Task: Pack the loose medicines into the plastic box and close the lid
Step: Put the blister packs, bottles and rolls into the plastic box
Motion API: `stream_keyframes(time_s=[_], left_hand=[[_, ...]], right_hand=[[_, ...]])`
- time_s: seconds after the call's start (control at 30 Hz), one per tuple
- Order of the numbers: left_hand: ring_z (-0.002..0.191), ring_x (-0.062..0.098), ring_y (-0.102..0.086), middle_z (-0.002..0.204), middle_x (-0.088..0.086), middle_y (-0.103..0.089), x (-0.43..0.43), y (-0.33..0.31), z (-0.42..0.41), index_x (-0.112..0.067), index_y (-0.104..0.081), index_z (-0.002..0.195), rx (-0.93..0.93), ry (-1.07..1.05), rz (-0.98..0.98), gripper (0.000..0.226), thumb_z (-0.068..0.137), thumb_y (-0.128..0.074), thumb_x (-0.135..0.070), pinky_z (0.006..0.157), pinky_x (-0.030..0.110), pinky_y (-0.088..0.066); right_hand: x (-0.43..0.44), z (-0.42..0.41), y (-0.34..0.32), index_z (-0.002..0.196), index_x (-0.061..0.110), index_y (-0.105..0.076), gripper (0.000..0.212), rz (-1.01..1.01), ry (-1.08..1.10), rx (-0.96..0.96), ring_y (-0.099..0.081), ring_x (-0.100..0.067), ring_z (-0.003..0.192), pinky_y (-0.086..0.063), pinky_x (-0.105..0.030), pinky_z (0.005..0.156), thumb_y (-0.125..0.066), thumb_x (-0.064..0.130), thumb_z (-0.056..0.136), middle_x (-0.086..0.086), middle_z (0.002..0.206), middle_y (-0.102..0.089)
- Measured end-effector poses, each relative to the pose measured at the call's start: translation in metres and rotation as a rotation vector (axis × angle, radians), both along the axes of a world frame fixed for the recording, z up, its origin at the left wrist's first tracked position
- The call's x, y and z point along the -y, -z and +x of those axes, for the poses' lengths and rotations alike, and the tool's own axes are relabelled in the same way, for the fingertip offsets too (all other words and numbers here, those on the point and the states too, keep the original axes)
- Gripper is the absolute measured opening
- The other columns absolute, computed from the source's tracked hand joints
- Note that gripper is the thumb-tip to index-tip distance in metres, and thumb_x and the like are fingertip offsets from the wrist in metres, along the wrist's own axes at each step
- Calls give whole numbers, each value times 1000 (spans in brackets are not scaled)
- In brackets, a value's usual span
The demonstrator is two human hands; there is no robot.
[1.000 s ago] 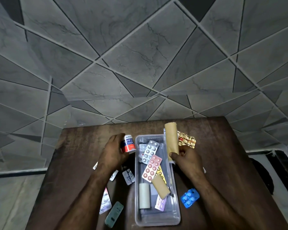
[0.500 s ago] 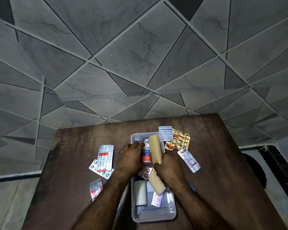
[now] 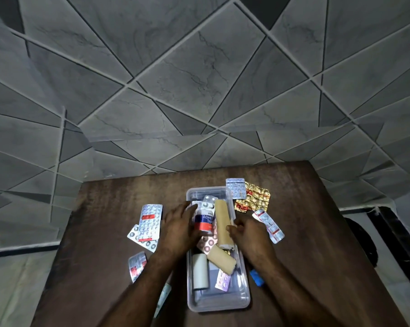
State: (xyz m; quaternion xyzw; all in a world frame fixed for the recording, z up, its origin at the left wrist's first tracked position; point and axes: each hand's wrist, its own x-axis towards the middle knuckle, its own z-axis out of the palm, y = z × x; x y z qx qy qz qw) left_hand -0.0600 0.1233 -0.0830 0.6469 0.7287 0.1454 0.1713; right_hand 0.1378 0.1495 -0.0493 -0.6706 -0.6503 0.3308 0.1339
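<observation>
The clear plastic box (image 3: pixel 218 305) stands open in the middle of the brown table (image 3: pixel 322 244). In its far half lie an adhesive tape roll (image 3: pixel 204 221) and a long tan bandage roll (image 3: pixel 223 223). Nearer me in the box are a pink blister strip (image 3: pixel 207 243), a shorter tan roll (image 3: pixel 221 259), a white roll (image 3: pixel 200 271) and a small purple strip (image 3: pixel 223 280). My left hand (image 3: pixel 180 228) cups the tape roll's left side. My right hand (image 3: pixel 248 236) sits just right of the long bandage roll, thumb touching it, fingers loosely curled.
Loose strips lie left of the box: a red-and-white one (image 3: pixel 150 220), a silver one (image 3: pixel 140 239) and another (image 3: pixel 136 265). To the right are a silver strip (image 3: pixel 234 188), gold foil strips (image 3: pixel 254 199), a white-red strip (image 3: pixel 269 225) and a blue blister (image 3: pixel 257 279). Tiled floor surrounds the table.
Both hands have laid the tape roll and the long bandage roll down into the box. The hands have drawn apart to either side, the right one off the roll.
</observation>
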Motion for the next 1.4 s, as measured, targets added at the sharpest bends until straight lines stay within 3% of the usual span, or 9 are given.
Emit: stream_keyframes(time_s=[0.07,0.3,0.47,0.57,0.67,0.87,1.13,1.23,1.4], left_hand=[[133,25,-47,149,1,-45,12,0,-11,-24,-51,139,114,-77,48,65,79,-74,-38,102,43,-40],[99,21,-65,119,-3,-56,68,14,-35,-22,-63,122,414,-354,78,46,79,-75,-11,88,40,-54],[95,18,-64,117,4,-65,110,26,-28,-15,-67,118,294,-348,-64,39,79,-73,-11,84,29,-47],[101,21,-64,118,-1,-65,135,29,-18,-27,-64,117,160,-319,-202,41,77,-66,-33,80,28,-48],[98,22,-62,114,-8,-60,151,27,-5,-37,-60,109,-12,-315,-312,35,74,-60,-43,77,31,-49],[79,23,-59,102,-3,-57,168,31,9,-31,-56,93,-15,-405,-193,15,79,-54,-34,66,34,-52],[80,23,-58,94,2,-63,159,19,2,-28,-53,97,68,-435,-288,24,74,-61,-24,69,32,-51],[81,23,-62,101,7,-70,154,13,-6,-24,-57,106,217,-536,-290,40,69,-73,-25,66,29,-47],[80,21,-71,99,5,-71,145,-4,-8,-31,-64,96,640,-683,-194,36,67,-83,-21,73,41,-61]], right_hand=[[1,19,-1,84,16,-64,10,-3,39,-20,-62,-18,78,-34,-25,63,-68,26,84,6,73,-63],[15,79,34,97,19,-70,19,-88,42,26,-69,-21,92,-52,-29,80,-60,10,84,0,93,-72],[33,96,46,129,27,-52,57,-156,-325,315,-58,-21,114,-47,-30,94,-53,21,72,1,127,-60],[42,100,53,138,33,-39,71,-162,-506,491,-53,-26,120,-45,-34,96,-48,25,68,2,137,-47],[52,105,62,137,37,-38,68,-110,-525,567,-52,-30,120,-42,-37,99,-48,13,75,5,145,-38],[59,109,63,130,29,-49,48,22,-511,664,-57,-26,115,-42,-35,97,-46,19,83,0,128,-56],[62,117,53,83,22,-51,27,-50,-239,359,-63,-20,86,-42,-29,71,-74,31,72,2,92,-63],[61,116,51,66,19,-47,34,-164,18,62,-57,-11,57,-43,-29,58,-81,17,66,5,60,-61],[57,104,37,70,11,-58,27,-153,185,-189,-59,-12,52,-51,-36,56,-84,15,63,1,53,-62]])
